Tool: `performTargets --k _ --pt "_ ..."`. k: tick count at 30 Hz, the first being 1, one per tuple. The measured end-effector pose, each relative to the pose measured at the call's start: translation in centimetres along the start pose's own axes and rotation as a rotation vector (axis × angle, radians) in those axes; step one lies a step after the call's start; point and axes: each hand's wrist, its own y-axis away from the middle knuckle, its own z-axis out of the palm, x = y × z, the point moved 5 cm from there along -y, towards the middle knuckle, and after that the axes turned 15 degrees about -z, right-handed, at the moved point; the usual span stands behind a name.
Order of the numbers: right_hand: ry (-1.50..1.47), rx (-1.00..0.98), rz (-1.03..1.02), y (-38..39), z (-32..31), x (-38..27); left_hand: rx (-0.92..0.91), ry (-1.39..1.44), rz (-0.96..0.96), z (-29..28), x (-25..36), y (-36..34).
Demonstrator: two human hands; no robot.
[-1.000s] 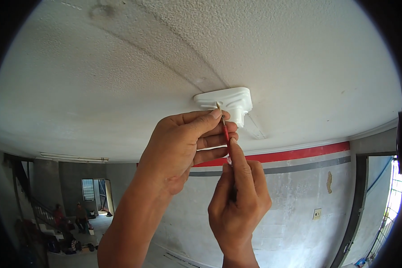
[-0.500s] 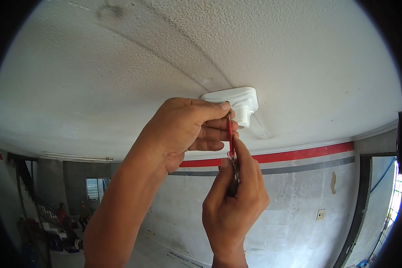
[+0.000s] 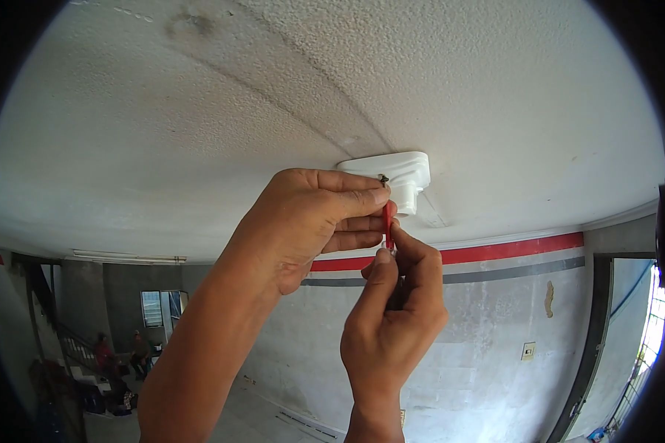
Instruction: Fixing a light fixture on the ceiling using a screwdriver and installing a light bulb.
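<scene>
So, R fingers [image 3: 380, 277] grip red s'driver [image 3: 389, 219]; L fingers [image 3: 356, 204] pinch prob. screw [image 3: 384, 179].

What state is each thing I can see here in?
Small screw: pinched, poking upward
Red screwdriver: held upright
Left hand: pinching the screw
Right hand: gripping the screwdriver
White fixture: mounted overhead, no bulb visible
Tube light: seemingly unlit
Wall switch: too small to tell

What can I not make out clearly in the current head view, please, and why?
Red tool: in the head view, its upper end is hidden by the left hand, its lower end mostly by the right hand.
Small dark piece: same view, too small to identify, its lower part covered by the left hand.
White ceiling fixture: same view, partly behind the left hand.
Background people: same view, too small and dim.
</scene>
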Motion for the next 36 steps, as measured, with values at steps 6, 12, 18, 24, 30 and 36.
performTargets --k 6,12,18,24,30,36 --pt "-0.463 0.019 0.371 0.2 -0.2 1.0 0.076 -0.173 0.036 -0.4 0.8 0.4" --pt "-1.048 0.124 0.87 1.0 0.7 1.9 0.163 -0.345 0.011 -0.2 1.3 0.9" --pt "-1.176 0.189 0.824 1.2 0.7 1.6 0.182 -0.308 0.103 0.4 1.1 0.9" --pt "-1.041 0.129 0.844 0.9 0.0 1.7 0.164 -0.243 0.085 0.8 0.9 1.0" --pt "-1.227 0.133 0.923 1.1 0.7 1.5 0.244 -0.21 0.091 0.6 1.0 1.7" --pt "-1.032 0.156 0.874 1.6 0.5 0.7 0.29 -0.209 0.087 1.0 0.8 1.7"
